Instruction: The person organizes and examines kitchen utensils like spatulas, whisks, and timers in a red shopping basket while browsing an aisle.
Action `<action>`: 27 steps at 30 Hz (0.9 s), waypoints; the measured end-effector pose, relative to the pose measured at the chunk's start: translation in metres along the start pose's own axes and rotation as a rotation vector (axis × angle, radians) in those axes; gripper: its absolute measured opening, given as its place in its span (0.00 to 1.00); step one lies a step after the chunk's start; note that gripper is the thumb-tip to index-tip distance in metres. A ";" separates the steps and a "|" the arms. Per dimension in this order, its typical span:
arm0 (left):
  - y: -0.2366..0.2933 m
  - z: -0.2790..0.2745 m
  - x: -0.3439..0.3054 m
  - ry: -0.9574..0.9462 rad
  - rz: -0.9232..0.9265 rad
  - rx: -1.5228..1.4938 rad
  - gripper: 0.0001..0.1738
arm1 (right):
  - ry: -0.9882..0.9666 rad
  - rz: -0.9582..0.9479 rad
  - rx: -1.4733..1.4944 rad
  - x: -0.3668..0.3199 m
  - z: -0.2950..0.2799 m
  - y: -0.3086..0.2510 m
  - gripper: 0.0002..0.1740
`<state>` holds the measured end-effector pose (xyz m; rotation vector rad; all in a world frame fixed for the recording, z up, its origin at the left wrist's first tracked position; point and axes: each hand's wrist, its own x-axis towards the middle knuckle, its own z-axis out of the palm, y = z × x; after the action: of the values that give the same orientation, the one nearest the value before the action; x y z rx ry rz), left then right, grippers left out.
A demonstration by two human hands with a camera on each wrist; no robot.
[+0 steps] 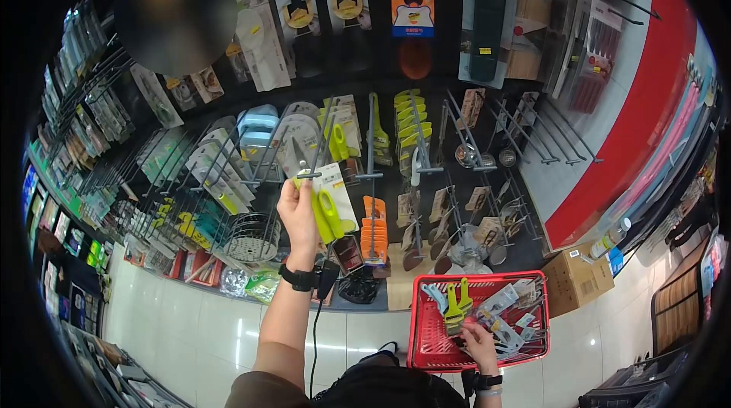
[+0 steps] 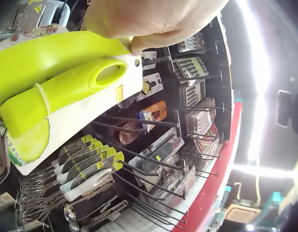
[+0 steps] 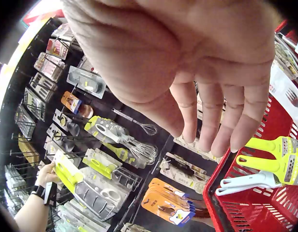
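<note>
My left hand (image 1: 298, 214) pinches the top of a white-carded pack (image 1: 327, 206) with lime-green handles, at the end of a display hook. In the left wrist view the fingers (image 2: 154, 24) grip its upper end, and a green handle (image 2: 67, 89) lies along the white card. My right hand (image 1: 480, 345) is over the near side of a red basket (image 1: 415, 332). Its fingers hang loosely with nothing visible between them in the right wrist view (image 3: 202, 111). Green-handled tools (image 1: 454, 305) and a light blue one (image 3: 248, 182) lie in the basket.
Hooks of carded kitchen tools fill the rack around my left hand. Orange-carded packs (image 1: 374, 233) hang below right of it. A cardboard box (image 1: 576, 278) stands beside the basket, near a red and white panel (image 1: 609, 141). Tiled floor (image 1: 205, 332) lies in front.
</note>
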<state>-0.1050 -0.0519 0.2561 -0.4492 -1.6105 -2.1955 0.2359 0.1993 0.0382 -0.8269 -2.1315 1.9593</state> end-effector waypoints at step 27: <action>-0.126 0.022 0.143 -0.012 0.084 0.162 0.11 | 0.250 0.055 0.004 -0.039 -0.013 0.022 0.12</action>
<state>-0.2897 -0.0127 0.2245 -0.4741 -1.7273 -1.9865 0.2810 0.1929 0.0295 -1.0772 -1.9801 1.7758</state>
